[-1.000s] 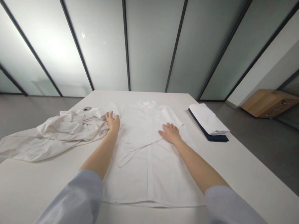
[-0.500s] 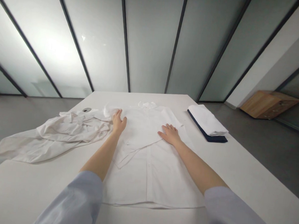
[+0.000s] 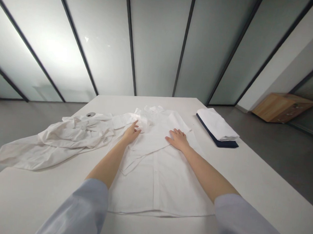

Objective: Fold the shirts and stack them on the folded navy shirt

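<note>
A white shirt [image 3: 158,177] lies flat on the white table [image 3: 260,187] in front of me, collar at the far end. My left hand [image 3: 131,132] pinches the shirt's left sleeve [image 3: 129,119] and holds it lifted over the shirt's upper left part. My right hand [image 3: 178,139] rests flat on the shirt's upper right, fingers spread, pressing the cloth down. Both my forearms are bare below pale blue sleeves.
A crumpled white garment [image 3: 57,139] sprawls over the table's left side, past a small round metal cap [image 3: 91,114]. A folded white cloth on a dark blue one [image 3: 219,129] sits at the right. A wooden cabinet [image 3: 281,107] stands on the floor, far right.
My left hand has taken the shirt's sleeve from the left edge and carried it rightward, toward the middle of the shirt. My right hand has stayed in place.
</note>
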Available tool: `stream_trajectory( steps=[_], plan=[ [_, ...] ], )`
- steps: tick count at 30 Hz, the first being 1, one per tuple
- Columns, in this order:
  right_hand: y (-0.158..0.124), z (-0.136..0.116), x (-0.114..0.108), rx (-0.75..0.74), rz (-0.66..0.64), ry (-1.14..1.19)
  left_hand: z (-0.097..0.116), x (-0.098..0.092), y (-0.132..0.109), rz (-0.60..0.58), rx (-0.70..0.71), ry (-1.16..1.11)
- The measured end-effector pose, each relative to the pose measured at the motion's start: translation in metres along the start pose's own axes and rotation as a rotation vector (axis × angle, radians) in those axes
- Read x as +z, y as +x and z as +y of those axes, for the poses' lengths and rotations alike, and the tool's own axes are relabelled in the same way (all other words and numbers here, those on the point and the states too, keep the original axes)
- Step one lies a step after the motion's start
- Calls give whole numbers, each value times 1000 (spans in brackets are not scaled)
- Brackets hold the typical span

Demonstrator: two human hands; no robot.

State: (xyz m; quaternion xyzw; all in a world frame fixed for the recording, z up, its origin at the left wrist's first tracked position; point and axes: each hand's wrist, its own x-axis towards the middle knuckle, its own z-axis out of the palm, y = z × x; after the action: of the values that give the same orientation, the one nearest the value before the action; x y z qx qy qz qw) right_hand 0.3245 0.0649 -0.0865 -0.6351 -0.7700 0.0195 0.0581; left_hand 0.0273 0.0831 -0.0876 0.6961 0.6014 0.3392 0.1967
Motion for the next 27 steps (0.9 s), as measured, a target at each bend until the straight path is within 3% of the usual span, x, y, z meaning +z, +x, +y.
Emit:
stream_trajectory(
  steps=[5,8,13,16,20,22,27],
  plan=[
    [-2,-2,-2,2,5,-2,15,3,7,-42,-69,151],
    [-2,-3,-2,7,4,2,27,3,26,-1,-154,178],
    [-3,-3,-3,8,7,9,42,11,55,-69,-244,194],
    [-3,-3,-2,3,17,21,49,19,48,-35,-70,244],
    [-1,-1,1,-6,41,34,52,26,18,-177,399,466],
    [2,0,3,-6,61,52,51,29,6,-208,444,492],
    [17,-1,-2,-5,119,154,48,34,-1,-180,392,510]
  ],
)
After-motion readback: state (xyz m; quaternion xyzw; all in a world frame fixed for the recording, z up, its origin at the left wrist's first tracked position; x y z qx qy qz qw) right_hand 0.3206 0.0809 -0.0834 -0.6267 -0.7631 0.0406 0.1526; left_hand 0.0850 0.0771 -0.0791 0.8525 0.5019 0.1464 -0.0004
